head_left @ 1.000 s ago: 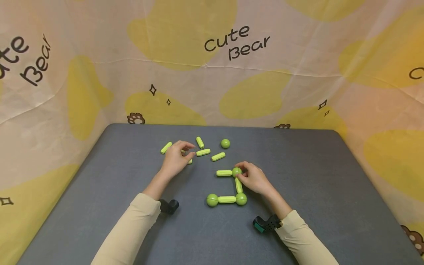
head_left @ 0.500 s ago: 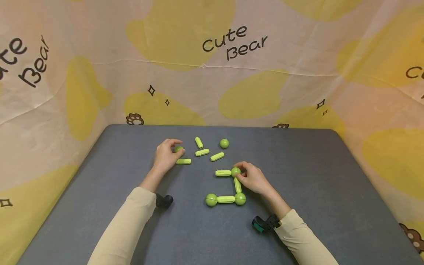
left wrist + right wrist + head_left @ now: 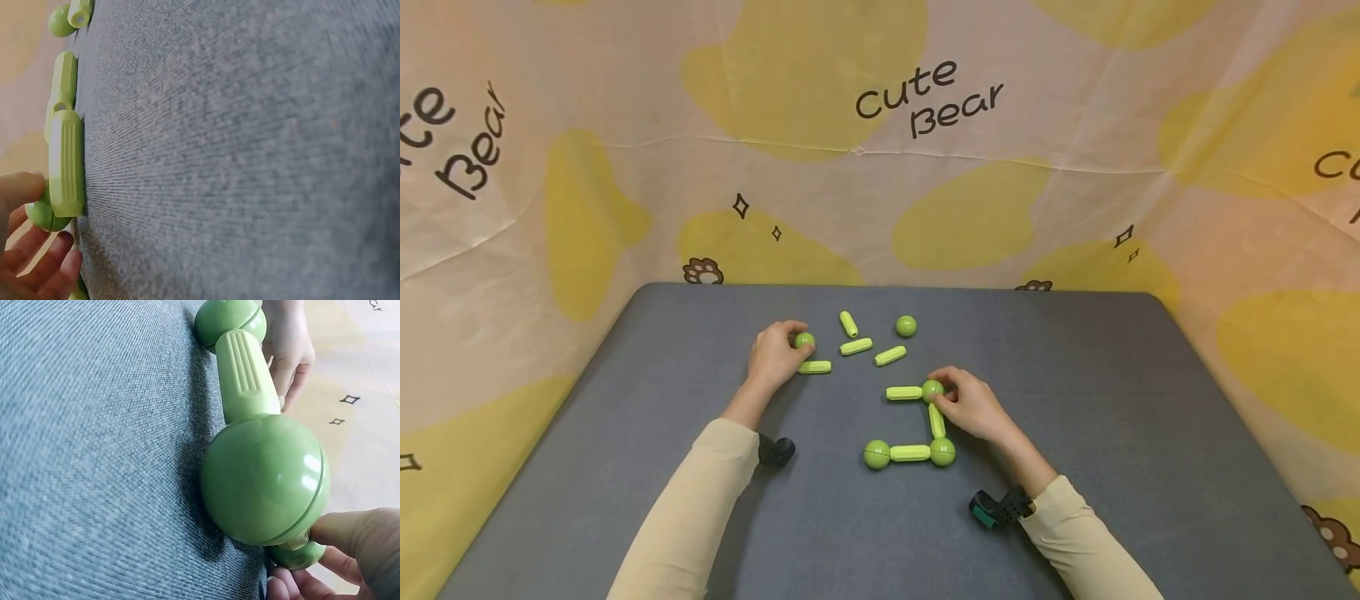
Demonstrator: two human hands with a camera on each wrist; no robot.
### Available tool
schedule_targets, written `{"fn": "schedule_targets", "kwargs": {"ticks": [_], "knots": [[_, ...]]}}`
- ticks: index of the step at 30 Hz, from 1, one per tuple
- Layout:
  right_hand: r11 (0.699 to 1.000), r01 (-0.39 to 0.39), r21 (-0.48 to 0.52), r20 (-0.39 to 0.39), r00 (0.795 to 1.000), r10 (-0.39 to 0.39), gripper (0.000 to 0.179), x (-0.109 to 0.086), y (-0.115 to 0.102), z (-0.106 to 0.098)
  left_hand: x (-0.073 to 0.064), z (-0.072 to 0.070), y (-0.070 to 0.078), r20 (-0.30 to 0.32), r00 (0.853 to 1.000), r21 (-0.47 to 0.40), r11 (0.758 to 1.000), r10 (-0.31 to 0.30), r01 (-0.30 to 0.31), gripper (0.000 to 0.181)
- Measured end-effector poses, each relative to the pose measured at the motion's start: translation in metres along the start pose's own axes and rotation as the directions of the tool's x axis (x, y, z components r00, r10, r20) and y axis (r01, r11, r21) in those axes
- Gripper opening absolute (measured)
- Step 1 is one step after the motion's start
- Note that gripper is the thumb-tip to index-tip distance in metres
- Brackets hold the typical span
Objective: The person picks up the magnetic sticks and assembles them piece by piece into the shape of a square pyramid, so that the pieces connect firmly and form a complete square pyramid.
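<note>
1. So the left hand (image 3: 773, 357) has a green ball (image 3: 805, 339) pinched between thumb and fingers, over on the left side of the desk (image 3: 1075, 400). A pale green rod (image 3: 816, 367) lies just on the near side of it.
2. Right hand (image 3: 970, 402) is pinching another ball, the upper corner ball (image 3: 932, 391) of a partly joined shape.
3. From that corner, the upper rod (image 3: 903, 393) points left with its far end free, and the side rod (image 3: 937, 422) runs down to the lower corner ball (image 3: 942, 452). The bottom rod (image 3: 910, 453) links that to the end ball (image 3: 877, 454).
4. Between and beyond the hands: the middle rod (image 3: 856, 347), tilted rod (image 3: 848, 324), right-hand rod (image 3: 891, 356) and a loose ball (image 3: 906, 326), all apart from the shape.
5. Backdrop's a yellow-blotched "Cute Bear" cloth (image 3: 820, 183), lol.
</note>
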State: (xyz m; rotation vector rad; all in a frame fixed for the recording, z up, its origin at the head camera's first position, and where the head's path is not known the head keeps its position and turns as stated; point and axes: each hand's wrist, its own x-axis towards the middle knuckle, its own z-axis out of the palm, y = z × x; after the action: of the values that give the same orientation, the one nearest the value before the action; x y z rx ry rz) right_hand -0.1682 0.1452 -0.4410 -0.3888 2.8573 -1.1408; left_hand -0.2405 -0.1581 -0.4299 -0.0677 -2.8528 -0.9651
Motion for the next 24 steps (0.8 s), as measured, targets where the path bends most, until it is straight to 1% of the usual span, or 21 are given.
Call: {"fn": "schedule_targets", "kwargs": {"ticks": [6, 14, 24], "knots": [[1.0, -0.006, 0.006, -0.003, 1.0, 0.006, 0.029, -0.001, 0.0, 0.001, 0.001, 0.001, -0.003, 0.006, 1.0, 0.025, 1.0, -0.003, 0.003, 0.035], [1.0, -0.007, 0.023, -0.005, 1.0, 0.008, 0.028, -0.001, 0.0, 0.001, 0.0, -0.004, -0.001, 0.0, 1.0, 0.006, 1.0, 0.003, -0.003, 0.034], [1.0, -0.011, 0.022, 0.004, 1.0, 0.011, 0.029, -0.001, 0.0, 0.0, -0.007, -0.011, 0.008, 0.004, 0.998, -0.02, 0.998, 0.06, -0.06, 0.034]]}}
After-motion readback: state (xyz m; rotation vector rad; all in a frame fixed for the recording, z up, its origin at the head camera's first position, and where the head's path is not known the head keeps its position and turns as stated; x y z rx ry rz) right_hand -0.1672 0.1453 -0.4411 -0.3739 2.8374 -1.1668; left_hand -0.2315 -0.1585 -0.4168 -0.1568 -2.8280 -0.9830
